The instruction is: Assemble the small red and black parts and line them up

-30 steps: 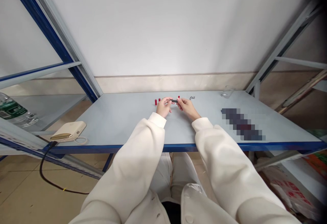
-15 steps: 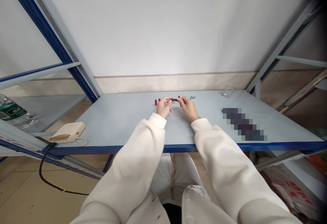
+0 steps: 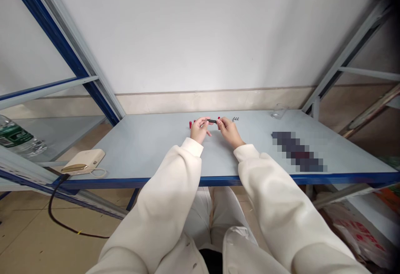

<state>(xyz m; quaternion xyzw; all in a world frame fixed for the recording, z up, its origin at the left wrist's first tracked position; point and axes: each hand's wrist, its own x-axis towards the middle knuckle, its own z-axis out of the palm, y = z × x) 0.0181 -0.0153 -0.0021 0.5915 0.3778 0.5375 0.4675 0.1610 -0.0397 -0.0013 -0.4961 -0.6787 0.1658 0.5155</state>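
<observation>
A short black rod-shaped piece (image 3: 212, 121) is held level above the table between both hands; its exact kind is too small to tell. My left hand (image 3: 199, 130) pinches its left end, with some fingers spread below. At its right end, the thumb and fingers of my right hand (image 3: 229, 131) are closed on it. Small red cylinders stand behind the hands: one red cylinder (image 3: 190, 124) beside my left hand, and another red cylinder (image 3: 219, 118) partly hidden by my right hand. Several small shiny metal pieces (image 3: 235, 119) lie just beyond my right hand.
The grey table (image 3: 150, 149) has a blue front edge. At its left corner sits a cream-coloured device (image 3: 84, 161) with a cord loop. A clear glass (image 3: 279, 111) is at the back right, near a blurred-out dark object (image 3: 296, 152). A water bottle (image 3: 18, 138) lies on the left shelf.
Both hands have shifted very slightly, and the black piece has tilted a little with them. Everything else has stayed where it was.
</observation>
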